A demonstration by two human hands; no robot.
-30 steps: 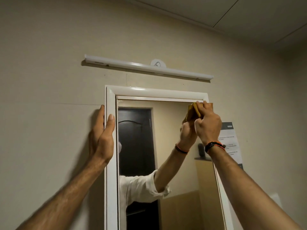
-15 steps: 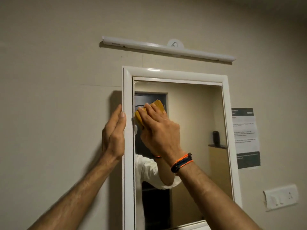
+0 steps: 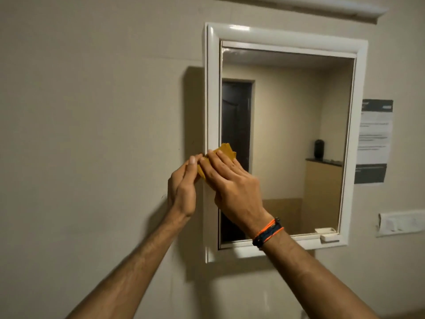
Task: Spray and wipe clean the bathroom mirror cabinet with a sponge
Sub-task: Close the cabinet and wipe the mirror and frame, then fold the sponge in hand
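Note:
The white-framed mirror cabinet (image 3: 280,34) hangs on the beige wall, its glass reflecting a dark door. My right hand (image 3: 232,183) lies with straight fingers on a yellow sponge (image 3: 226,151) and presses it against the left side of the frame and the glass edge, about halfway up. My left hand (image 3: 182,187) is against the outer left edge of the frame, fingers extended, its fingertips touching the sponge's left side. An orange and dark band circles my right wrist. No spray bottle is in view.
A white tube light (image 3: 322,6) runs above the cabinet. A printed notice (image 3: 373,141) is stuck to the wall right of the frame, with a white switch plate (image 3: 401,223) below it. A small white handle (image 3: 329,237) sits at the frame's lower right.
My right hand has carried the sponge from the mirror's upper right to the left side and down to the frame's mid-height. My left hand slid down the frame's edge. The view dropped.

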